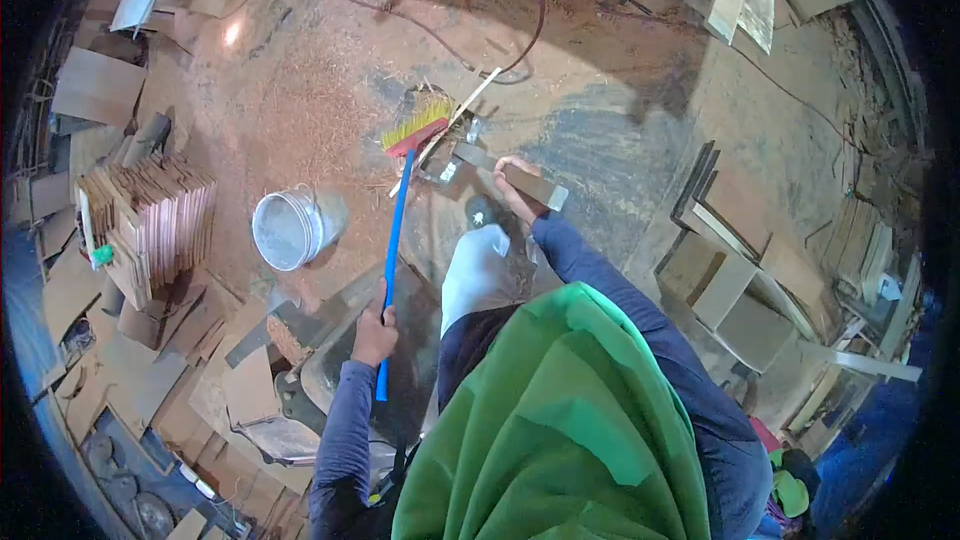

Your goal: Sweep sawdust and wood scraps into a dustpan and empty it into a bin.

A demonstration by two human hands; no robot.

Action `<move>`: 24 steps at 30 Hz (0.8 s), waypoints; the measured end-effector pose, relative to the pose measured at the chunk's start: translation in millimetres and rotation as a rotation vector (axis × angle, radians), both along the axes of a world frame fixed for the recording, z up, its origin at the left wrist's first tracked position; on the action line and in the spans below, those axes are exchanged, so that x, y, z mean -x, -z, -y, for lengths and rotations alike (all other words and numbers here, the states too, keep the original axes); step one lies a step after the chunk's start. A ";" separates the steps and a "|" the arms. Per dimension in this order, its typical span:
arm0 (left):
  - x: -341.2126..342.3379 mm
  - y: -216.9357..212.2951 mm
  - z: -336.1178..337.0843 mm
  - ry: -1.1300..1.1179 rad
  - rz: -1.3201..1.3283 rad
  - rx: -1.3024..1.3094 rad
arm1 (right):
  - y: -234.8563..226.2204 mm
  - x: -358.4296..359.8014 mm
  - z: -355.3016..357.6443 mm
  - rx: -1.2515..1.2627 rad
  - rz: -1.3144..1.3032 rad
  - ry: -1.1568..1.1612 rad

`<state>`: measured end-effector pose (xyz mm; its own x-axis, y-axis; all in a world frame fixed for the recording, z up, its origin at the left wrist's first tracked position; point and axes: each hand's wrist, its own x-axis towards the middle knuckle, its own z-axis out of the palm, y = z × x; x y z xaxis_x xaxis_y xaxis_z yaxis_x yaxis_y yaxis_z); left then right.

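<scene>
My left hand [374,332] grips the blue handle of a broom [394,240]. The broom's red head with yellow bristles [417,125] rests on the sawdust-covered floor ahead of me. My right hand [517,185] reaches forward and holds a flat wooden board [520,180] just above the floor, to the right of the broom head. A green garment [560,420] and my white trouser leg [475,270] fill the lower middle of the view.
A white bucket [287,228] lies on its side at the left. Beside it stands a stack of thin wooden panels [150,220]. Board offcuts [730,270] lie at the right, more scraps at the lower left. A red cable [430,30] crosses the floor.
</scene>
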<state>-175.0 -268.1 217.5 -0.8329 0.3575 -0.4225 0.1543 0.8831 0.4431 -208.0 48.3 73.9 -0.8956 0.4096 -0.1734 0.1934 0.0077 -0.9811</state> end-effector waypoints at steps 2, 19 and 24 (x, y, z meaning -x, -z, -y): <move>12.2 -28.6 -20.0 -0.281 0.459 0.211 | -8.1 -4.2 0.0 0.030 -0.041 0.004; 112.2 -59.7 59.0 0.291 0.408 0.132 | -19.4 -90.2 47.1 0.232 0.041 0.477; 163.7 -69.4 68.8 0.620 0.215 -0.096 | -45.8 -106.7 90.6 0.311 -0.072 0.663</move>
